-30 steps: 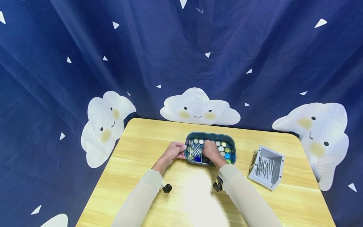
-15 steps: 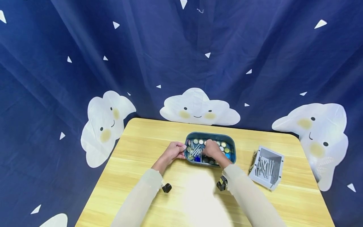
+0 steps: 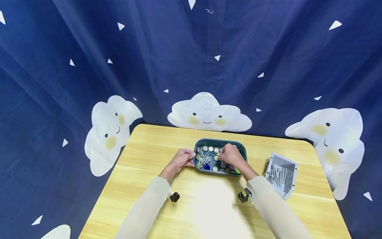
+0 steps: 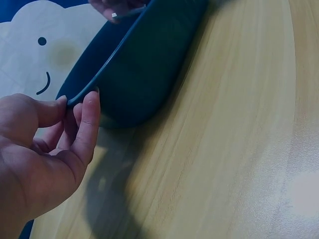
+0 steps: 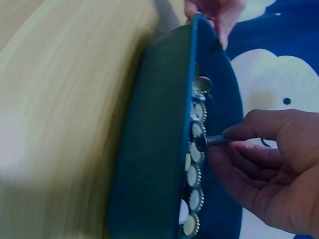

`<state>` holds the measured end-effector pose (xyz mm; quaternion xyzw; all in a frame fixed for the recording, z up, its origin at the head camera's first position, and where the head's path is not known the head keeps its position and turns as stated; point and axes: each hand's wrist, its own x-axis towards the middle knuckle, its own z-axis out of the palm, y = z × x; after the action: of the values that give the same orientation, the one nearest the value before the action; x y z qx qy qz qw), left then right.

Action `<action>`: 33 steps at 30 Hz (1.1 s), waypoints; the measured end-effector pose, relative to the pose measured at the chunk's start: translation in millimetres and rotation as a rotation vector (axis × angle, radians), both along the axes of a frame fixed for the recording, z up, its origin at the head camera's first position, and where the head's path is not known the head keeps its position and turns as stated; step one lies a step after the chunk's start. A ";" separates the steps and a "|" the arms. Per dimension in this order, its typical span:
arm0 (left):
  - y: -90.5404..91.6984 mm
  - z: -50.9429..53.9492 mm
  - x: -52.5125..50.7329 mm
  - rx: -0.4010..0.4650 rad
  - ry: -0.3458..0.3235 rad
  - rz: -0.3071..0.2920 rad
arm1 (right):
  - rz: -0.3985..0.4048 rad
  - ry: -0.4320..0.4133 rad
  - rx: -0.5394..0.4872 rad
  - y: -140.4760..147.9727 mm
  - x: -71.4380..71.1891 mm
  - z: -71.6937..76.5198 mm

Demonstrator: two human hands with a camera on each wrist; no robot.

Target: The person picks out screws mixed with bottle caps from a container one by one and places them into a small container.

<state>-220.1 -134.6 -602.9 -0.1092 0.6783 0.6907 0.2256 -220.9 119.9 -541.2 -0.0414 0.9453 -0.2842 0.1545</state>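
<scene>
A dark teal box with rounded corners stands on the table. Bottle caps cover much of its floor. Several metal bolts lie in its left part beside a blue piece. My left hand pinches the box's left rim between thumb and fingers, as the left wrist view shows up close. Over the inside of the box, my right hand pinches a metal bolt between thumb and fingers. In the right wrist view the bolt's head points away from the hand, above the caps.
To the right on the wooden table sits a grey plastic bin with several long bolts inside. The right forearm passes close to its left side. A dark blue curtain with white clouds hangs behind the table.
My right hand has moved rightward and a little upward inside the box, uncovering caps near the middle. The left hand keeps its grip on the rim.
</scene>
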 end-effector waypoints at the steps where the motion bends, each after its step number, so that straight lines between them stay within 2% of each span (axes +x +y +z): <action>1: -0.5 0.4 0.1 0.000 -0.002 0.001 | 0.001 0.012 -0.007 2.8 0.7 1.9; 5: -0.8 0.9 -0.1 -0.003 -0.006 -0.004 | 0.012 0.050 -0.053 17.2 2.9 7.4; 8: 0.1 1.0 -0.5 -0.003 -0.007 -0.007 | 0.012 0.048 -0.105 30.5 4.9 10.3; 18: 0.1 0.3 -1.2 -0.001 -0.012 0.000 | -0.126 0.034 -0.215 75.9 15.0 23.3; 25: -0.3 0.7 -0.2 -0.003 -0.007 -0.004 | -0.195 0.068 -0.230 110.6 27.7 37.7; 29: -0.6 1.0 0.4 -0.008 -0.002 0.002 | -0.245 0.041 -0.240 134.9 36.8 38.2; 33: -0.6 1.3 0.4 -0.006 -0.003 0.001 | -0.283 0.028 -0.195 158.9 45.8 36.8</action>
<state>-219.7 -135.2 -601.5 -0.1113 0.6801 0.6886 0.2259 -175.1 278.7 -504.4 0.0733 0.9116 -0.3931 0.0952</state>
